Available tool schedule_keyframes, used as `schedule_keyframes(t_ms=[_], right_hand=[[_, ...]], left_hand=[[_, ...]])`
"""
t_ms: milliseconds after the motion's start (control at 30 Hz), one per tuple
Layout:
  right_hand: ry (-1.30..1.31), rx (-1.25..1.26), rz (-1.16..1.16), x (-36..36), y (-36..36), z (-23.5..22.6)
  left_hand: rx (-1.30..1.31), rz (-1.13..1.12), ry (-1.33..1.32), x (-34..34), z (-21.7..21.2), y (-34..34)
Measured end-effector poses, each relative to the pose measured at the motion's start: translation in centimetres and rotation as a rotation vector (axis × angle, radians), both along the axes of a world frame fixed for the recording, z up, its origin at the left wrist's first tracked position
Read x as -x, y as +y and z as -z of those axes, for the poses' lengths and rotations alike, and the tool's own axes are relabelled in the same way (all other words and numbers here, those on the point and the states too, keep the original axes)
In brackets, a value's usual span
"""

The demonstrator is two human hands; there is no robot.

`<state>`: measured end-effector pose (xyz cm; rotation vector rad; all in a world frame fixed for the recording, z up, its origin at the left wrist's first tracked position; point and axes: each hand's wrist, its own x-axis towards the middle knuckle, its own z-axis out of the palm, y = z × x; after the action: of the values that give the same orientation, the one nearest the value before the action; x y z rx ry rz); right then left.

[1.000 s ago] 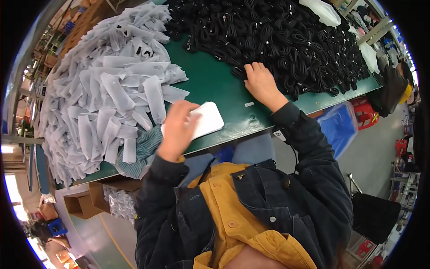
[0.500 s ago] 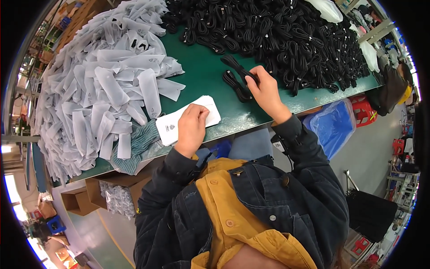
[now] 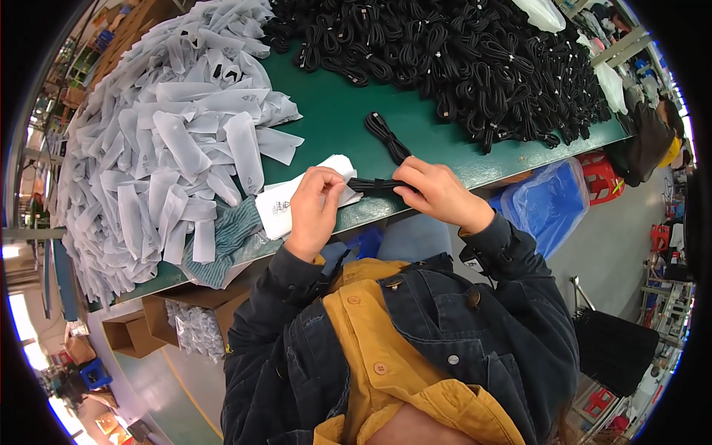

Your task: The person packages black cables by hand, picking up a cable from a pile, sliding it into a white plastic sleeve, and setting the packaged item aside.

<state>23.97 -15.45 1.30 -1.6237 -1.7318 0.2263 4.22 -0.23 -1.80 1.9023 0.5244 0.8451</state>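
My right hand [image 3: 437, 190] grips a bundled black cable [image 3: 373, 185] at one end, low over the green table. The cable's other end meets the right edge of a stack of white plastic bags [image 3: 273, 208]. Over that stack is my left hand [image 3: 314, 208], its thumb and fingers pinched together at the bags' edge, apparently on the top bag. Whether the cable tip is inside the bag cannot be made out. A second bundled cable [image 3: 386, 138] lies on the table just beyond my right hand.
A big heap of filled frosted bags [image 3: 178, 141] covers the table's left side. Black cable bundles [image 3: 445, 59] are piled across the far right. A teal knitted cloth [image 3: 222, 239] lies by the bag stack. Below the right edge stands a blue lined bin [image 3: 545, 204].
My right hand has moved left and nearer with one cable, bringing it to the white bags. The other cable stays on the table. My left hand has barely shifted.
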Motion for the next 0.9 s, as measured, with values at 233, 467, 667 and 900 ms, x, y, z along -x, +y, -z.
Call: schedule_keyframes(t_ms=[233,467,667,900], right_hand=[[0.593,0.515,0.075,1.4,1.0,-1.8],[-0.064,-0.301,-0.085,2.0,2.9,-1.3],[-0.087,-0.347,-0.211,2.4,4.5,-1.9],[0.418,-0.347,-0.117,5.4,6.7,-3.6]], left_hand=[[-0.304,0.119,0.041,0.4,-1.5,-0.2],[-0.069,0.081,0.038,0.7,-3.4,1.2],[0.129,0.025,-0.041,1.5,-3.3,3.2],[0.517,0.061,-0.164,2.3,-7.8,3.2]])
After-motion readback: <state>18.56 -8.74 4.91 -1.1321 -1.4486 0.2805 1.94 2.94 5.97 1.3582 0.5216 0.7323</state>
